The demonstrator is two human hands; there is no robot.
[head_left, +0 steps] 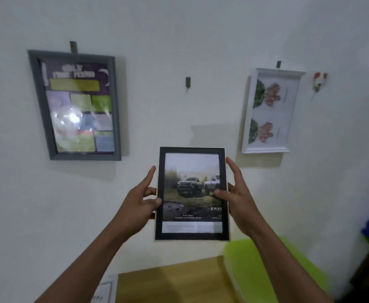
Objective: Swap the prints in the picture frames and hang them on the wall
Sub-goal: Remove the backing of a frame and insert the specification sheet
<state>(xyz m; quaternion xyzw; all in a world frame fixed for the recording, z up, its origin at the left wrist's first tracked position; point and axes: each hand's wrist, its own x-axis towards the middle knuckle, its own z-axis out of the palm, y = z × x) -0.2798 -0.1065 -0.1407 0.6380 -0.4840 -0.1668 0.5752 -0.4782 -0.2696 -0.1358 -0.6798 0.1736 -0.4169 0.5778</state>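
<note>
On the far wall (179, 29), grey frame (74, 104) at left, white frame (271, 149) with flower print (268, 99) at right, bare hook (188, 82) between. Reads "SMA" on the truck print (192, 184); smaller lines blurred. Held upright below the hook, black frame (192, 236), left hand (135, 206) and right hand (238, 197) gripping its side edges, thumbs in front.

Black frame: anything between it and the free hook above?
Nothing visible. The black frame, gripped by left hand and right hand, sits below the bare hook; only blank wall lies between. Grey frame and white frame hang clear at either side.
</note>
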